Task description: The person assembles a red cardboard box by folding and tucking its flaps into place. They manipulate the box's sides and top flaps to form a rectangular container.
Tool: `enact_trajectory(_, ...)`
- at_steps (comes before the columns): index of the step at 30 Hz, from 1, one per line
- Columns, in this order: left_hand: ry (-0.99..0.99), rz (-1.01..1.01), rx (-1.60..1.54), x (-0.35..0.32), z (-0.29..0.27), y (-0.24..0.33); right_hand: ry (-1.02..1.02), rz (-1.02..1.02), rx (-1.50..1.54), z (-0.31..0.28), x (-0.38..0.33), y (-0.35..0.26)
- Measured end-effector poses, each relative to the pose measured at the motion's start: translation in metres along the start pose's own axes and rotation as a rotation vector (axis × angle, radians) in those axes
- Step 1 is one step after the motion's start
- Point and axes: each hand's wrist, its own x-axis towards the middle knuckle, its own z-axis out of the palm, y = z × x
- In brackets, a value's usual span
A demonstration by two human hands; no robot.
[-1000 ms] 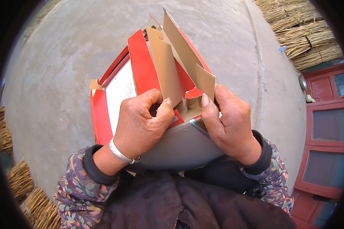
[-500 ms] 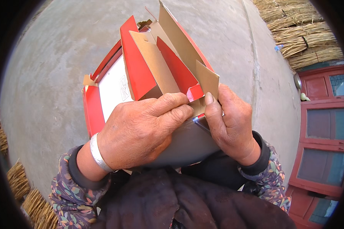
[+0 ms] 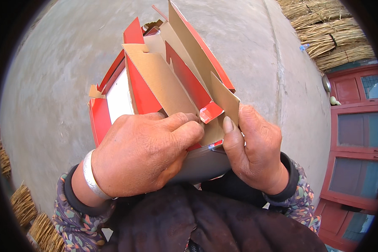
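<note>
A red cardboard box with brown inner faces lies in front of me, its flaps standing up. A white panel shows on its left part. My left hand, with a silver bracelet on the wrist, is closed on the near end of a brown-and-red flap; its fingertips are partly hidden. My right hand pinches a brown end flap between thumb and fingers at the near right corner. Between the two hands a small folded red tab sticks up.
Grey concrete floor surrounds the box. Bundles of dry stalks are stacked at the far right, and more stalk bundles stand at the lower left. A red door or window frame with glass panes runs along the right.
My left hand has moved slightly left and down, away from the red tab. The brown-and-red flap has tilted left, showing more brown, and covers part of the white panel. My right hand keeps its pinch.
</note>
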Motion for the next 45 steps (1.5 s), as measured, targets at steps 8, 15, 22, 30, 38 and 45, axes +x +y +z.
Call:
enact_trajectory(8,0.09,0.133,0.148,-0.003,0.007,0.004,-0.04,-0.008,0.023,-0.009,-0.002,-0.002)
enact_trajectory(15,0.184,0.215,0.372,-0.007,0.003,0.004,0.001,-0.044,0.051,-0.001,0.004,-0.001)
enact_trajectory(22,0.144,0.212,0.576,-0.003,-0.005,0.01,0.007,-0.054,0.078,0.0,0.015,0.0)
enact_trajectory(30,0.149,0.153,0.655,0.009,0.007,0.021,0.044,0.041,0.192,0.002,0.014,0.015)
enact_trajectory(38,0.269,0.07,0.512,0.008,0.023,0.018,-0.013,0.477,0.576,0.011,0.018,0.015)
enact_trajectory(45,0.268,0.161,0.436,0.019,0.012,0.019,-0.039,0.562,0.525,-0.003,0.015,0.0)
